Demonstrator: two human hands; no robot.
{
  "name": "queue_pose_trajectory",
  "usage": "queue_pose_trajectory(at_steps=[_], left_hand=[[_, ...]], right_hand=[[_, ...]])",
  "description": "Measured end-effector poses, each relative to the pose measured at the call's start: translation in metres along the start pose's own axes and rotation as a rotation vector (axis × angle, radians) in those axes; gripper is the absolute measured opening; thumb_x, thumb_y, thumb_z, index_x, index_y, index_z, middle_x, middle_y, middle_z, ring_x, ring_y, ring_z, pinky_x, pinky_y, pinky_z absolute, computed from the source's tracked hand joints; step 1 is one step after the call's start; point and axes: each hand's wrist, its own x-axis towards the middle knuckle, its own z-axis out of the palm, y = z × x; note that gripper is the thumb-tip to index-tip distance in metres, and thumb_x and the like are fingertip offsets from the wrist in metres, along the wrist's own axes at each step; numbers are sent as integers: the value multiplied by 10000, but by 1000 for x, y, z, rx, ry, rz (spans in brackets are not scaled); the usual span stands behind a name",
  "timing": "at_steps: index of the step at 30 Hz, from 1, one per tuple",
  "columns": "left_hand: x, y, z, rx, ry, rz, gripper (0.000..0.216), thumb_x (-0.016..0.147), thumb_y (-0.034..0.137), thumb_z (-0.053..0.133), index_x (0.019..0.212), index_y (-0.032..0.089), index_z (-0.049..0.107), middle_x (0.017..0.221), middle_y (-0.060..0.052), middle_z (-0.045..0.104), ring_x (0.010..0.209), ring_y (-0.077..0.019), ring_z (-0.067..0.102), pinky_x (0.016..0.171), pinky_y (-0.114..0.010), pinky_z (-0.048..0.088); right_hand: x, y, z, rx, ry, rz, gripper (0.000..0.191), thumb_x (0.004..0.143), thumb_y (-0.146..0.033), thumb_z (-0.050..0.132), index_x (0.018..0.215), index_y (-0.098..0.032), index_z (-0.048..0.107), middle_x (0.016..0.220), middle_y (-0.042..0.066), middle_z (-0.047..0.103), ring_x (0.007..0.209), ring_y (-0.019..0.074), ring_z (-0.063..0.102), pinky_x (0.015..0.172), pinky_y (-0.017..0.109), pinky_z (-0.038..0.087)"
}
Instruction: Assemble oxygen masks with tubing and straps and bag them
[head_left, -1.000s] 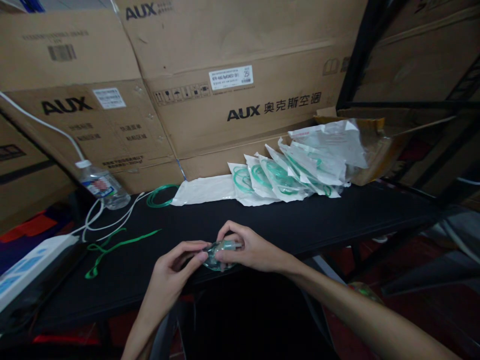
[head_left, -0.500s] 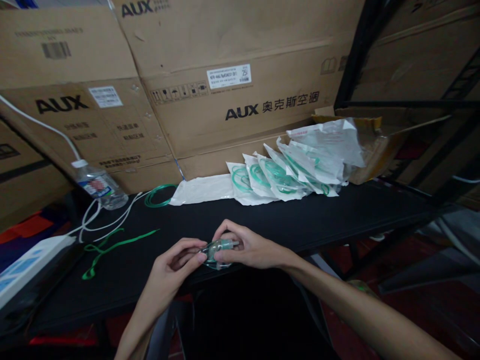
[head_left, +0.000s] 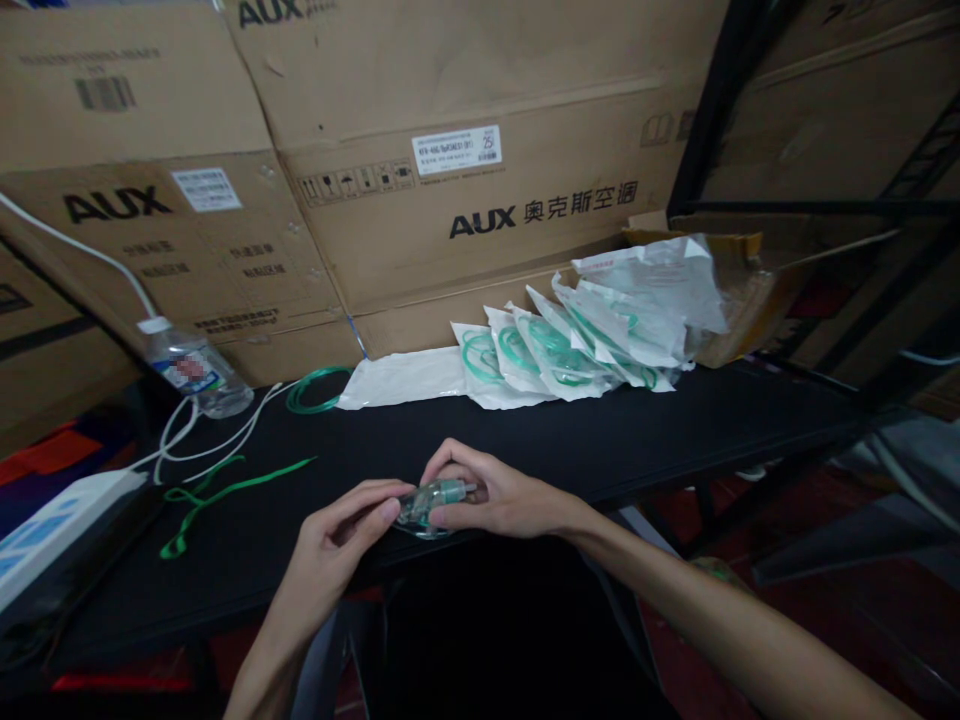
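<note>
A clear, green-tinted oxygen mask (head_left: pixel 421 512) is held between my two hands at the table's front edge. My right hand (head_left: pixel 487 490) is closed round its right side, thumb on the near face and fingers on the far side. The mask's pale green connector (head_left: pixel 452 490) points right, towards my right fingers. My left hand (head_left: pixel 352 520) pinches the mask's left rim between thumb and fingers. Parts of the mask are covered by my fingers.
A green elastic strap (head_left: pixel 217 495) lies left on the black table (head_left: pixel 315 440). Behind are coiled green tubing (head_left: pixel 315 392), a white pouch (head_left: pixel 405 380) and several packed tubing sets (head_left: pixel 555 350). A bottle (head_left: pixel 199 370), white cables and a power strip (head_left: pixel 64 525) stand left; an open carton (head_left: pixel 750 300) right.
My left hand has shifted slightly left along the mask's rim, uncovering a bit more of it. My right hand keeps its hold. The view has moved very little.
</note>
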Motion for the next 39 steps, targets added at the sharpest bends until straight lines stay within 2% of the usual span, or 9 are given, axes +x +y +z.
queue_pose_trajectory(at_steps=[5, 11, 19, 26, 39], left_hand=[[1, -4, -1, -16, 11, 12, 261, 820, 435, 749, 972, 237, 826, 1028, -73, 785, 964, -248, 727, 833, -285, 571], [1, 0, 3, -47, 22, -57, 343, 790, 475, 764, 997, 206, 819, 997, -85, 809, 933, -271, 749, 840, -322, 596], [2, -6, -1, -131, 25, -105, 318, 768, 444, 803, 992, 218, 806, 970, -58, 812, 903, -231, 757, 786, -251, 587], [0, -3, 1, -149, 38, -98, 285, 761, 425, 810, 935, 200, 799, 926, -59, 811, 871, -225, 762, 790, -252, 594], [1, 3, 7, -188, 11, -94, 234, 749, 371, 828, 929, 223, 807, 920, -45, 810, 871, -210, 763, 797, -223, 587]], right_hand=[[0, 2, 0, 2, -13, -28, 371, 817, -323, 798, 1061, -197, 549, 897, -26, 625, 803, 110, 590, 721, 241, 434], [1, 2, 1, 40, 33, -9, 405, 790, -352, 822, 1041, -186, 551, 869, -20, 655, 775, 113, 615, 715, 246, 447], [3, 1, 2, 70, 26, 12, 430, 815, -477, 777, 1013, -190, 525, 786, -20, 668, 697, 126, 652, 673, 261, 488], [5, 5, 2, 53, 36, 12, 406, 819, -454, 780, 1003, -188, 533, 773, -31, 653, 656, 107, 625, 623, 235, 478], [3, 5, 0, 54, -19, -9, 322, 871, -379, 742, 1021, -190, 529, 786, -27, 650, 683, 113, 630, 631, 231, 468]])
